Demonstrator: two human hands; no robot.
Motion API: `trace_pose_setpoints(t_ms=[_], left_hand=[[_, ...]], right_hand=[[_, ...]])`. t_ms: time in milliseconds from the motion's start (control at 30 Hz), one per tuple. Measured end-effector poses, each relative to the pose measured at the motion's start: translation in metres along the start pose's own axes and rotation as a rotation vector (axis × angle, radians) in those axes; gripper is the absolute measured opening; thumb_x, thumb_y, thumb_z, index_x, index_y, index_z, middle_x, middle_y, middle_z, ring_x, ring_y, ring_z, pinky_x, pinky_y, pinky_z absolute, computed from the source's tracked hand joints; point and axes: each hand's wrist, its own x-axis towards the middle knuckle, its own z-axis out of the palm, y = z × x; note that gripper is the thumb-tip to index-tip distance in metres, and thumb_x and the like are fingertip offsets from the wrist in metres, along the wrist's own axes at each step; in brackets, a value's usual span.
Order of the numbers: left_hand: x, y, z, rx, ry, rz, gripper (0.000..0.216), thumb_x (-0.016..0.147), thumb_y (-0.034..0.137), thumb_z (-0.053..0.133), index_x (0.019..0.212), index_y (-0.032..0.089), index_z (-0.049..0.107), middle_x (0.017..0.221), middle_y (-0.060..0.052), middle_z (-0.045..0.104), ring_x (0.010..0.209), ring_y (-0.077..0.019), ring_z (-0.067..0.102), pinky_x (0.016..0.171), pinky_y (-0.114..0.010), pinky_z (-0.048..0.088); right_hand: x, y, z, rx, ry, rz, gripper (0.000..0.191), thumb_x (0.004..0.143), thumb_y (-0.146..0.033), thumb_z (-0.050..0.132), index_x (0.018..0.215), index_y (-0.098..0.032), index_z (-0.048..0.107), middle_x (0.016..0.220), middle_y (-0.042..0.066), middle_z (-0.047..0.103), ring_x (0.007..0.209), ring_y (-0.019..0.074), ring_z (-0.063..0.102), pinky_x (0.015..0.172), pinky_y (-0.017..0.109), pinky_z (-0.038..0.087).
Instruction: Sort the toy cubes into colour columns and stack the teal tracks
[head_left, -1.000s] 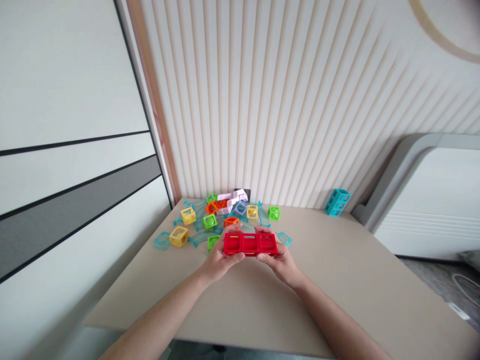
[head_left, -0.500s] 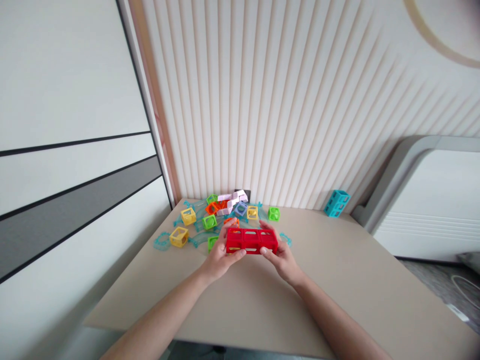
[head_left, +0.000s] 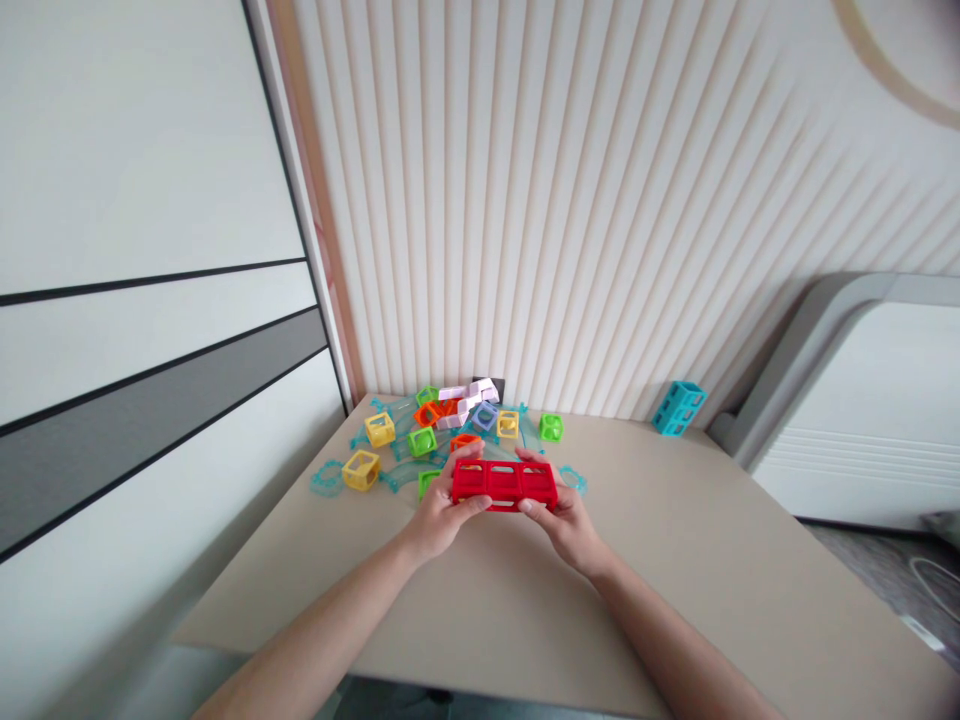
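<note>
Both of my hands hold a long red block (head_left: 504, 484) made of three joined open-frame cubes, level above the beige table (head_left: 675, 570). My left hand (head_left: 437, 515) grips its left end, thumb in front and fingers behind. On its right end my right hand (head_left: 564, 518) closes in the same way. Just behind the red block lies a heap of small cube frames: yellow (head_left: 361, 469), green (head_left: 421, 441), orange (head_left: 428, 412), pale pink (head_left: 469, 392), and clear teal curved track pieces (head_left: 328, 478).
A teal block of stacked cubes (head_left: 677, 406) leans at the ribbed wall at the back right. A single green cube (head_left: 550, 427) sits right of the heap. A white panel wall runs along the left; a grey-framed white unit (head_left: 862, 400) stands right.
The red block has been rolled in my hands, first showing its open face, then its side; it stays at the same spot. The heap has not moved.
</note>
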Motion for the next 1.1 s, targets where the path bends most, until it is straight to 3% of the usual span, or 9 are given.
trace_pose_setpoints(t_ms=[200,400,500,633,833,1033,1100], left_hand=[[-0.0002,-0.0005,-0.001,0.015,-0.009,0.021,0.059,0.082,0.039,0.076,0.136,0.027,0.055,0.143,-0.008,0.055,0.13,-0.0289,0.053,0.114,-0.047,0.038],[0.0,0.0009,0.0003,0.153,-0.035,0.074,0.027,0.085,0.04,0.073,0.107,0.024,0.073,0.141,-0.007,0.055,0.135,-0.0298,0.048,0.117,-0.045,0.034],[-0.0007,0.0014,0.0007,0.21,-0.025,0.113,0.03,0.084,0.039,0.074,0.11,0.025,0.072,0.149,-0.006,0.047,0.138,-0.0298,0.043,0.12,-0.044,0.031],[-0.002,0.0014,0.0005,0.164,-0.026,0.127,0.047,0.082,0.042,0.075,0.125,0.027,0.065,0.155,-0.007,0.038,0.142,-0.0311,0.038,0.119,-0.044,0.032],[0.001,0.0069,0.0008,0.111,0.015,0.07,0.04,0.088,0.051,0.065,0.118,0.024,0.069,0.151,-0.008,0.046,0.142,-0.0313,0.038,0.119,-0.044,0.031],[0.0006,0.0074,0.0017,0.165,-0.014,0.057,0.031,0.086,0.046,0.069,0.108,0.024,0.073,0.146,-0.007,0.051,0.141,-0.0306,0.041,0.119,-0.043,0.031],[-0.0004,0.0062,0.0024,0.122,-0.02,0.036,0.036,0.084,0.045,0.072,0.113,0.024,0.07,0.146,-0.008,0.052,0.139,-0.0305,0.044,0.117,-0.043,0.034]], right_hand=[[-0.0004,0.0005,0.0005,-0.01,0.001,-0.017,0.029,0.09,-0.048,0.066,0.11,-0.031,0.078,0.147,0.006,0.051,0.133,0.0307,0.049,0.114,0.048,0.039],[0.0006,0.006,-0.0016,0.052,-0.004,-0.02,0.041,0.088,-0.059,0.063,0.113,-0.029,0.077,0.145,0.007,0.053,0.133,0.0322,0.049,0.113,0.05,0.039],[0.0026,0.0042,-0.0025,0.074,0.032,-0.01,0.047,0.088,-0.064,0.059,0.109,-0.027,0.078,0.144,0.008,0.054,0.134,0.0331,0.048,0.115,0.051,0.036],[0.0035,-0.0006,-0.0027,0.05,0.052,0.048,0.035,0.087,-0.054,0.067,0.105,-0.027,0.079,0.15,0.006,0.047,0.136,0.0324,0.045,0.116,0.049,0.034],[0.0027,0.0001,-0.0021,0.021,0.004,0.051,0.033,0.085,-0.051,0.071,0.106,-0.028,0.078,0.156,0.004,0.037,0.14,0.0327,0.04,0.119,0.048,0.03],[0.0025,0.0059,-0.0009,0.102,0.047,0.084,0.036,0.089,-0.055,0.064,0.107,-0.027,0.078,0.151,0.006,0.046,0.135,0.031,0.046,0.114,0.048,0.038],[0.0026,0.0053,-0.0005,0.102,0.052,0.071,0.034,0.088,-0.054,0.066,0.103,-0.026,0.079,0.149,0.007,0.048,0.134,0.0313,0.047,0.114,0.048,0.039]])
